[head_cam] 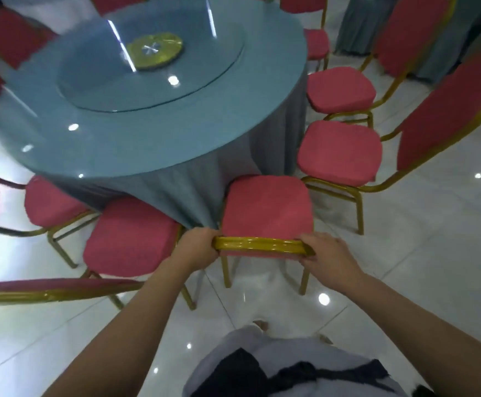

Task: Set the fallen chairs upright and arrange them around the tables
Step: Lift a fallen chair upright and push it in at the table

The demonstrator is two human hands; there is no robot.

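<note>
Both hands grip the gold top rail of one chair's backrest: left hand [197, 245] curled around the rail's left end, right hand [326, 253] wrapped around its right end, fingers closed on the metal. Held chair [266, 213] stands upright on its legs, seat facing the round table [136, 110], front edge touching or just under the blue tablecloth [193, 193]; cloth bunches at the seat's left corner.

Step, as judged: chair already righted, now being positioned in the ring around the table. Next move likely needs a short push inward or a small sideways shift to even the gaps with neighbours, while watching that the cloth does not snag under the seat or legs.

Counts: one table fully in view, with a glass turntable [150, 61] and a gold hub [155, 50]; draped cloth at upper right may belong to another table, cannot tell. Red-cushioned chairs around the table: about ten at least partly visible, edges blurred so count is rough. No fallen chair in view. Glossy white tile floor [419, 267].
</note>
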